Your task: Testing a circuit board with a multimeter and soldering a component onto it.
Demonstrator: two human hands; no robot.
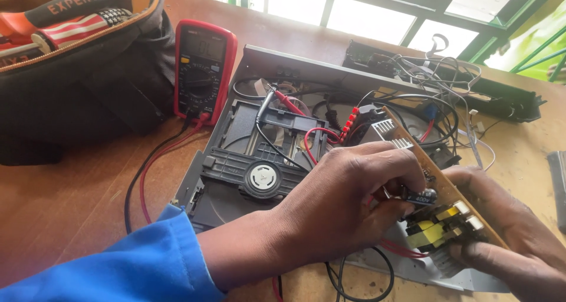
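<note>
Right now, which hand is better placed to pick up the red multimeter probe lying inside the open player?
Left. The left hand is nearer the red probe; the right hand supports the circuit board from behind.

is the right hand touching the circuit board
Touching. The head view shows the right hand gripping the tan circuit board from beneath, fingers wrapped at its lower edge by the yellow transformer.

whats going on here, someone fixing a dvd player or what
A person has an opened disc player on a wooden table. Both hands grip a tan circuit board tilted up on edge: the left hand at the black capacitor, the right hand behind. A red multimeter lies beside a tool bag.
</note>
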